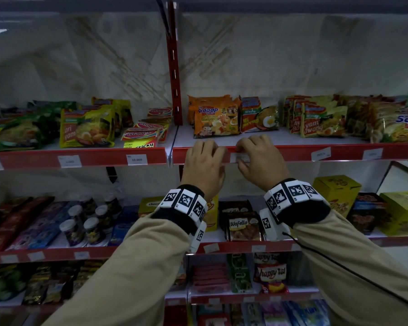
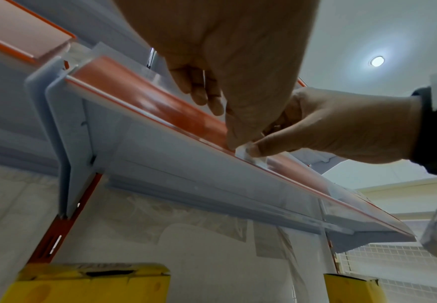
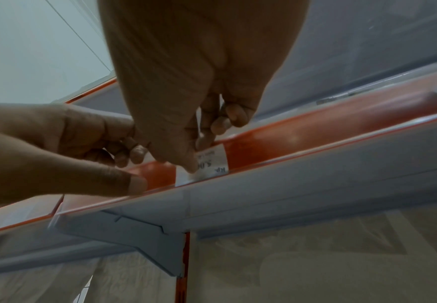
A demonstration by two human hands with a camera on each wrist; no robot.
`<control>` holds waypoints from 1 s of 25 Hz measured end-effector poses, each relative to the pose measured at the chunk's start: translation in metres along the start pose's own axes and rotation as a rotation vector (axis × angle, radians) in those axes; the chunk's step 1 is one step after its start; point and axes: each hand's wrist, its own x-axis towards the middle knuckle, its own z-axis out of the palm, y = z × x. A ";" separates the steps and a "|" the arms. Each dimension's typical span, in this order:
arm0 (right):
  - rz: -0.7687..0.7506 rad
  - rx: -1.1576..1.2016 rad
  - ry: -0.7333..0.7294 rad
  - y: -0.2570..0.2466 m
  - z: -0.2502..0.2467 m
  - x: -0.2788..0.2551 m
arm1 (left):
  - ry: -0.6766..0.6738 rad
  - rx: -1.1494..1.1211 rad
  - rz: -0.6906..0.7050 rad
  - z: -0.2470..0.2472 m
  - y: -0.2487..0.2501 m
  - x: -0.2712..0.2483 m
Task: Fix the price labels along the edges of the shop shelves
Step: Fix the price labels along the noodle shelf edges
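Observation:
A small white price label (image 1: 240, 158) sits in the red edge strip (image 1: 280, 152) of the noodle shelf, between my two hands. My right hand (image 1: 260, 156) pinches it: the thumb lies on its printed face (image 3: 212, 165) and the fingers curl over the top of the strip (image 3: 316, 131). My left hand (image 1: 205, 161) grips the strip just left of the label, with the thumb (image 3: 132, 182) pressed low on the red face and the fingers hooked over the top. The left wrist view shows both thumbs meeting at the label (image 2: 242, 152) on the strip (image 2: 147, 98).
Other white labels sit along the same strip (image 1: 137, 159) (image 1: 320, 153) (image 1: 372, 153). Noodle packets (image 1: 216, 118) stand just behind my hands. A red upright (image 1: 174, 67) divides the bays. Below are snack packs (image 1: 242, 225) and a yellow box (image 1: 336, 191).

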 end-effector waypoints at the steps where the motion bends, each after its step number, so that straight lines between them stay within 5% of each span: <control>1: -0.002 -0.016 -0.028 0.000 -0.001 0.001 | 0.003 -0.008 -0.006 0.000 0.000 -0.001; 7: -0.003 0.086 -0.063 0.001 -0.004 0.006 | 0.007 -0.062 -0.027 -0.001 0.000 -0.002; 13: 0.292 0.784 0.167 0.001 -0.013 0.014 | 0.087 -0.307 -0.115 -0.003 -0.004 0.005; 18: 0.402 1.092 0.134 -0.017 0.000 0.011 | 0.105 -0.406 -0.170 -0.002 -0.005 0.007; 25: 0.267 0.831 0.133 -0.012 0.003 0.006 | 0.095 -0.431 -0.212 0.000 -0.008 0.011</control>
